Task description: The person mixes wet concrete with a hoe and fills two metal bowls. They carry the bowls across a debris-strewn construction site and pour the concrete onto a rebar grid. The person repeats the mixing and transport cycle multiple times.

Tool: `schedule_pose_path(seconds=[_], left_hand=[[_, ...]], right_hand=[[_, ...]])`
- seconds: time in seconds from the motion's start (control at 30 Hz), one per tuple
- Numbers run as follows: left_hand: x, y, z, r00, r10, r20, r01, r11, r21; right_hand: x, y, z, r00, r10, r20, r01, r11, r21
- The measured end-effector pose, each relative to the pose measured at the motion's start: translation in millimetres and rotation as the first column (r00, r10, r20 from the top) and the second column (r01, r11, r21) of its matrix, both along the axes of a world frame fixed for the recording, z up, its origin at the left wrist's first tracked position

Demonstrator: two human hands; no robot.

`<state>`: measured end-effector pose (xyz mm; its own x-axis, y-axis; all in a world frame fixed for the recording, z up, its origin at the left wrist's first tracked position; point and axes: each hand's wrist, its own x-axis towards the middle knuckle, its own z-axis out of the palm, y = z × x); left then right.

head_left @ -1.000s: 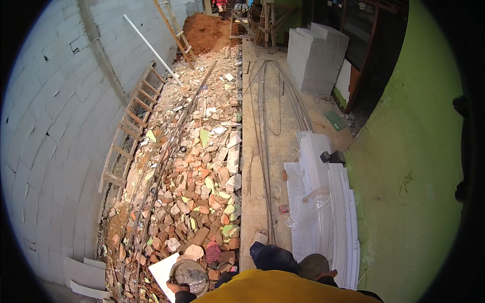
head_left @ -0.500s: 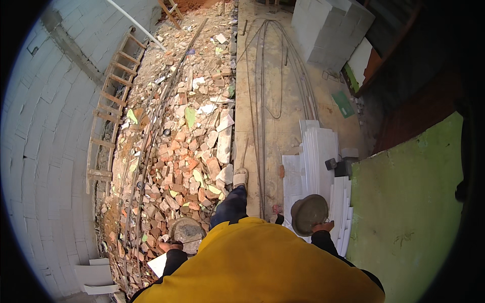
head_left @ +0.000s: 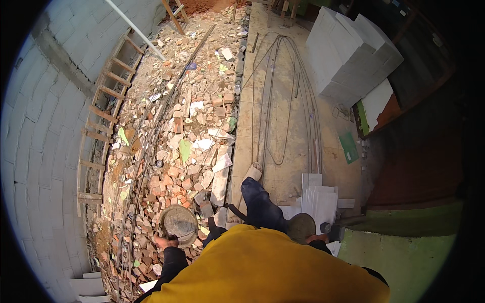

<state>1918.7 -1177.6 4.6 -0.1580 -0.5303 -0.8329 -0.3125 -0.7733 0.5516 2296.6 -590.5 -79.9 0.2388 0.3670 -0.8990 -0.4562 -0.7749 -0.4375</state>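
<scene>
Low on the left, my left hand is closed on the edge or handle of a round, grey, cement-stained bucket, which hangs over broken bricks. On my right side, my right hand is closed at the edge of a second round grey bucket. My yellow top partly hides this one. What lies in either bucket I cannot make out clearly. My sandalled foot is ahead on the tiled strip.
Brick rubble covers the left ground, with long steel bars across it. A wooden ladder lies along the block wall. Bent rods, white panels, stacked pale blocks and a green wall are on the right.
I have moved forward, with a leg stepping out on the tiles. The left bucket has swung forward and shows more fully; the right one has moved back against my side.
</scene>
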Motion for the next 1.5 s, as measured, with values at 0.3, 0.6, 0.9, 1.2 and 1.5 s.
schedule_pose_path(seconds=[0.3, 0.6, 0.9, 1.2, 1.5], left_hand=[[-221, 119, -23, 0.967, -0.253, 0.042, 0.256, 0.948, -0.187], [-413, 248, -69, 0.980, -0.088, 0.178, 0.111, 0.986, -0.125], [-641, 442, -51, 0.990, -0.083, 0.118, 0.080, 0.996, 0.034], [-843, 577, -33, 0.999, -0.033, 0.007, 0.033, 0.996, 0.080], [-1034, 730, -3, 0.982, -0.151, 0.111, 0.158, 0.985, -0.062]], right_hand=[[-193, 141, -14, 0.994, 0.060, -0.095, -0.059, 0.998, 0.020], [-393, 286, 2, 0.679, 0.500, 0.537, -0.657, 0.741, 0.141], [-611, 443, 29, 0.999, -0.052, -0.003, 0.052, 0.998, 0.034], [-803, 560, 44, 0.991, -0.117, 0.070, 0.120, 0.992, -0.038], [-986, 704, -3, 0.996, 0.034, 0.081, -0.029, 0.998, -0.055]])
